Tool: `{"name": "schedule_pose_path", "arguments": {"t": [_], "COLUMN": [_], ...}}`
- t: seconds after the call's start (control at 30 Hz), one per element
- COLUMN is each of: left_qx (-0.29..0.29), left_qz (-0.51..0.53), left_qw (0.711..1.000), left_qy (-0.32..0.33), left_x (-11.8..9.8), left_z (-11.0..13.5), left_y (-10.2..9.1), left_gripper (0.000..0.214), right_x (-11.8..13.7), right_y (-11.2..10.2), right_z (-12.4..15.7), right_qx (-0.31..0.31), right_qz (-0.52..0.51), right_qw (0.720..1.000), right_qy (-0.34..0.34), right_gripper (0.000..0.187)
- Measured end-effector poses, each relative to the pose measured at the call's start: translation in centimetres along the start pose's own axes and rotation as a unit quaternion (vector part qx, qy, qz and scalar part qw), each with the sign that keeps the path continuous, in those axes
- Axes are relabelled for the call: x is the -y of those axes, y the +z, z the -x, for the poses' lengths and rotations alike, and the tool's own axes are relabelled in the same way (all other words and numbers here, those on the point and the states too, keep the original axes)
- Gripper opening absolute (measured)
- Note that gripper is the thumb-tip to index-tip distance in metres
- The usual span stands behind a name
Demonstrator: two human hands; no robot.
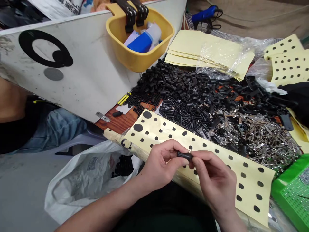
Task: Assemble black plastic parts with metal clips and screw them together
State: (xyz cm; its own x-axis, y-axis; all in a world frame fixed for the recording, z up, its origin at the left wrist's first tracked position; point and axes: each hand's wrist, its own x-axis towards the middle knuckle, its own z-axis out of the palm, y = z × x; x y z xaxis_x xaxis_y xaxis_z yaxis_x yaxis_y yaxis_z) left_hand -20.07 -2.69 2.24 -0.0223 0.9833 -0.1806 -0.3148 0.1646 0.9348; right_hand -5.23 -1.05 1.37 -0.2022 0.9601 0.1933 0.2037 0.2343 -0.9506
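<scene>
Both my hands meet over the near edge of the table and pinch one small black plastic part [184,156] between their fingertips. My left hand [161,164] grips its left end, my right hand [214,180] its right end. Under them lies a pale yellow sheet [251,180] dotted with black round stickers. Behind it spreads a heap of small black plastic tubes and springs [183,93], with a pile of small shiny metal pieces [260,135] to its right.
A yellow tub [120,48] holding bottles hangs on a white board [79,71] at the left. A stack of yellow sheets [190,48] under clear film lies at the back. A green basket [289,196] sits at right, a white plastic bag [82,180] at lower left. Another person sits at far left.
</scene>
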Motion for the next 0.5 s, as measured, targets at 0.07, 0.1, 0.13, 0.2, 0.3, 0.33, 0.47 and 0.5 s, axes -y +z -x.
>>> {"name": "schedule_pose_path", "arguments": {"t": [0.07,0.1,0.13,0.2,0.3,0.33,0.47,0.5], "left_qx": [0.0,-0.005,-0.011,-0.018,-0.01,-0.006,0.015,0.018], "left_qz": [-0.014,-0.025,-0.038,-0.065,-0.092,-0.095,-0.071,-0.061], "left_qw": [1.0,1.0,0.999,0.997,0.993,0.993,0.997,0.998], "left_qy": [0.012,0.018,0.025,0.044,0.066,0.067,0.036,0.025], "left_x": [0.06,0.13,0.21,0.38,0.52,0.52,0.34,0.28], "left_z": [0.08,0.12,0.17,0.24,0.26,0.25,0.2,0.19], "left_y": [0.05,0.05,0.04,-0.01,-0.12,-0.16,-0.3,-0.34], "left_gripper": [0.011,0.011,0.01,0.009,0.009,0.01,0.009,0.009], "right_x": [0.07,0.1,0.12,0.13,0.09,0.06,-0.01,-0.02], "right_y": [-0.19,-0.34,-0.5,-0.79,-0.91,-0.86,-0.46,-0.42], "right_z": [-0.31,-0.46,-0.59,-0.75,-0.64,-0.52,-0.09,-0.1], "right_qx": [0.01,0.026,0.048,0.095,0.119,0.109,0.043,0.036], "right_qz": [-0.051,-0.068,-0.079,-0.082,-0.066,-0.051,0.069,0.104], "right_qw": [0.996,0.991,0.986,0.976,0.975,0.981,0.996,0.991], "right_qy": [0.078,0.113,0.142,0.18,0.175,0.155,-0.021,-0.076], "right_gripper": [0.003,0.007,0.012,0.02,0.022,0.019,0.008,0.01]}}
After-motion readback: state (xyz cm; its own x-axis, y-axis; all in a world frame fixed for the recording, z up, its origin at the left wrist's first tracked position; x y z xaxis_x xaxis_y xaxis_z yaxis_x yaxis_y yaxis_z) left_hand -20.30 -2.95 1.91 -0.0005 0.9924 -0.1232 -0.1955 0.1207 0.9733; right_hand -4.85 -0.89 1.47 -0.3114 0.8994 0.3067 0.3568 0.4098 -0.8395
